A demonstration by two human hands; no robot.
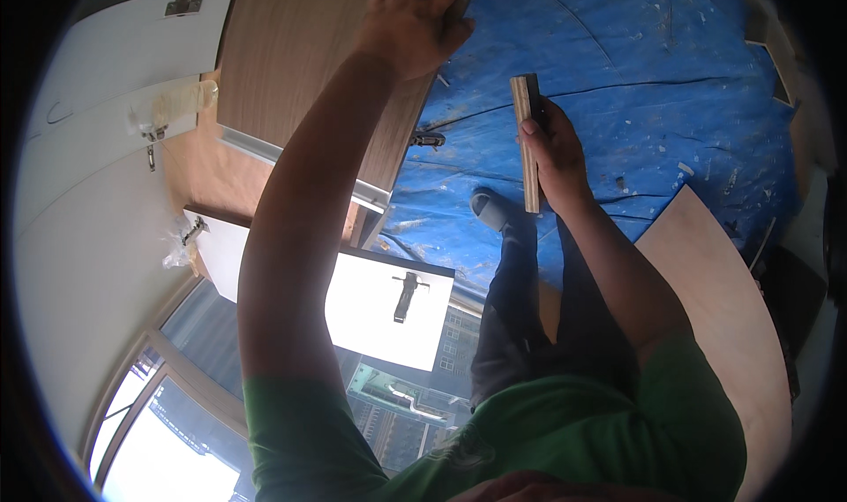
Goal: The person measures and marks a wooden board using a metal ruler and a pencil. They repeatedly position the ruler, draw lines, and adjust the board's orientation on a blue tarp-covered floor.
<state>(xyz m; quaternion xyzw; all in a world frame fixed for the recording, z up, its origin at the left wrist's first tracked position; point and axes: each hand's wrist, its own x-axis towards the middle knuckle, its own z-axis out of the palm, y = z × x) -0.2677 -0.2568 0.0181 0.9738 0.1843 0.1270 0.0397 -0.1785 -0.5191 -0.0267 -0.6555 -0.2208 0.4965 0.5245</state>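
Note:
My left hand (413, 27) is stretched out over a brown wood-grain panel (304, 56). It lies flat there with its fingers apart, close to the panel's right edge. My right hand (559, 156) grips a short plywood strip (527, 149) by its middle, the thumb across its near face. Pale layered edges run along the strip, and its right side looks dark. The strip is upright in the picture, apart from the panel, above the blue sheet. My fingers behind the strip are partly hidden.
A creased blue floor sheet (653, 123) carries scattered scraps. At lower right lies a pale board (719, 299). White hinged doors (388, 308) stand at left and below the panel, beside a window (176, 414). My slippered foot (490, 207) rests on the sheet.

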